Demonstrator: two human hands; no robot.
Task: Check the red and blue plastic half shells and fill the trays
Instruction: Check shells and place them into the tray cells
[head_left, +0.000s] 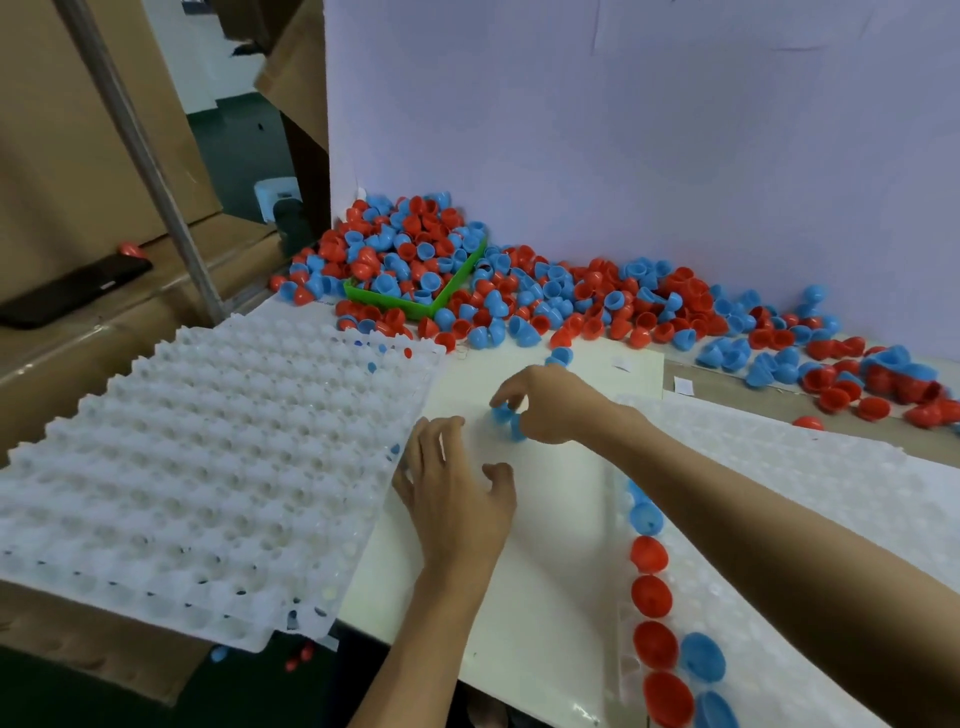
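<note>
— Both hands work over the white counter (519, 597); what does each one hold?

— Right hand (550, 402) reaches in from the right, fingers curled down and pinching small blue plastic half shells (506, 418) against the counter top; left hand (457, 493) lies just below it, fingers spread and relaxed, holding nothing.

— And the trays?

— White moulded plastic tray with rows of cups (208, 457) sits tilted at left, part of it over the counter's edge, stacked on at least one more like it; second clear dimpled tray (779, 545) lies at right under the right forearm; along its near edge stands a row of shells, a blue half shell (645, 517) at the top, red half shells (652, 595) below it, two more blue ones beside the lowest.

— Where is the stock?

— Loose heap of red and blue plastic half shells (571, 301) runs along the pale lilac back wall (623, 130); green plastic bin (415, 301) is half buried in it; black phone (72, 291) rests on brown cardboard boxes (78, 156) at far left.
</note>
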